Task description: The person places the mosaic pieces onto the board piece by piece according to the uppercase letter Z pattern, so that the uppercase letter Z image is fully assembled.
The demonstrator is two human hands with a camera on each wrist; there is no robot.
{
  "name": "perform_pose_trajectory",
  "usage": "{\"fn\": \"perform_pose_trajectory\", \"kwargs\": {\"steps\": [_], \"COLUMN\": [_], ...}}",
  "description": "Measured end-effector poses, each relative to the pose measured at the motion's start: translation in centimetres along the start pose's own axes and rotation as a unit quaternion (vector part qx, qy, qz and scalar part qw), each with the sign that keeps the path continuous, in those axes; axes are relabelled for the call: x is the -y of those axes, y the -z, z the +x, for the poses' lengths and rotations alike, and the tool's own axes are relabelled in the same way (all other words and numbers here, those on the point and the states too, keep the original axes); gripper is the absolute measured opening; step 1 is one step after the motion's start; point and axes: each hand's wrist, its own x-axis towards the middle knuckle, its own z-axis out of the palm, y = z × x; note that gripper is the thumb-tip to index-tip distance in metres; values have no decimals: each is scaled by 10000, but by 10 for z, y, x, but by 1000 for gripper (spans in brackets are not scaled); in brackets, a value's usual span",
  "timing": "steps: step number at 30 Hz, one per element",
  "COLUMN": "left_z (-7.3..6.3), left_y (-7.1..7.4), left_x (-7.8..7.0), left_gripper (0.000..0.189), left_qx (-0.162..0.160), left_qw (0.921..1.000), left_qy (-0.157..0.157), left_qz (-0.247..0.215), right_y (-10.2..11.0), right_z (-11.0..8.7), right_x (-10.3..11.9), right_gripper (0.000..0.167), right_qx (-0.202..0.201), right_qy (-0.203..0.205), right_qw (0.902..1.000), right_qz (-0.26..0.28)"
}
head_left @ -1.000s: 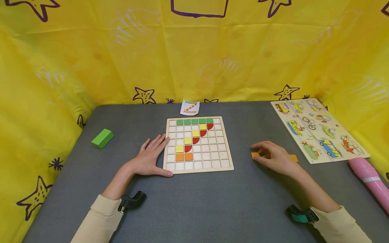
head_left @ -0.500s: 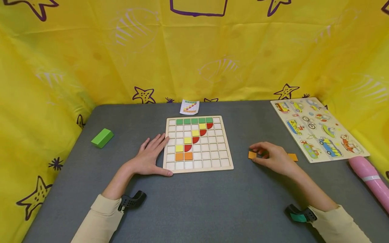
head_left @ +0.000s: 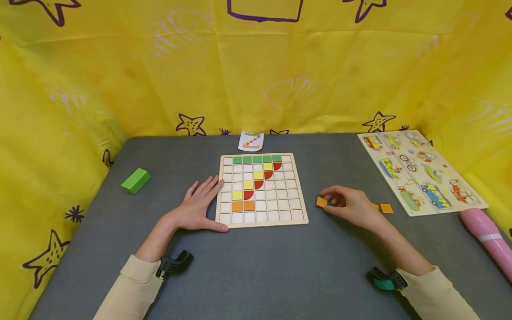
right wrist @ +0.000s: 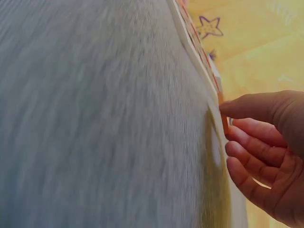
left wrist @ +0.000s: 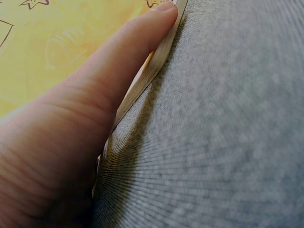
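Note:
A wooden grid board (head_left: 280,215) lies mid-table, with green, yellow and orange square tiles and red quarter-round tiles set in some cells. My left hand (head_left: 198,204) rests spread at the board's left edge, its thumb (left wrist: 137,35) along the near edge in the left wrist view. Between thumb and fingers, my right hand (head_left: 350,203) pinches an orange square tile (head_left: 322,202) just right of the board. That tile shows edge-on in the right wrist view, as an orange strip (right wrist: 223,116). Behind the hand lie more orange tiles (head_left: 386,208), one partly hidden.
A small pattern card (head_left: 251,141) lies beyond the board. At the left is a green block (head_left: 136,181). A wooden vehicle puzzle board (head_left: 420,171) and a pink cylindrical object (head_left: 486,233) occupy the right side. A yellow cloth (head_left: 248,66) hangs around the table.
My right hand has carried the orange tile leftward, nearer to the grid board. More of the orange tiles behind it now shows. My left hand has stayed at the board.

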Motion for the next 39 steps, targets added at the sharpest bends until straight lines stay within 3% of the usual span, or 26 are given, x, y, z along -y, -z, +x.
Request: {"fn": "perform_pose_trajectory", "kwargs": {"steps": [6, 14, 24, 31, 39], "left_z": [0, -1, -1, -2, -1], "left_y": [0, -1, -1, 1, 1], "left_x": [0, 0, 0, 0, 0], "left_gripper": [127, 127, 127, 126, 126], "left_qx": [-28, -23, -48, -59, -24], "left_qw": [10000, 10000, 10000, 10000, 10000], "left_qy": [-4, -1, -30, -75, -46], "left_qz": [4, 13, 10, 21, 19], "right_y": [-10, -30, -59, -70, -74], "right_z": [16, 37, 59, 67, 71], "right_x": [18, 48, 75, 82, 86], "right_gripper": [28, 17, 13, 12, 12], "right_qx": [243, 602, 809, 647, 667], "right_qy": [-19, 365, 1069, 1497, 1558], "right_qw": [9992, 9944, 9893, 9864, 9854], "right_qz": [332, 791, 577, 213, 185]}}
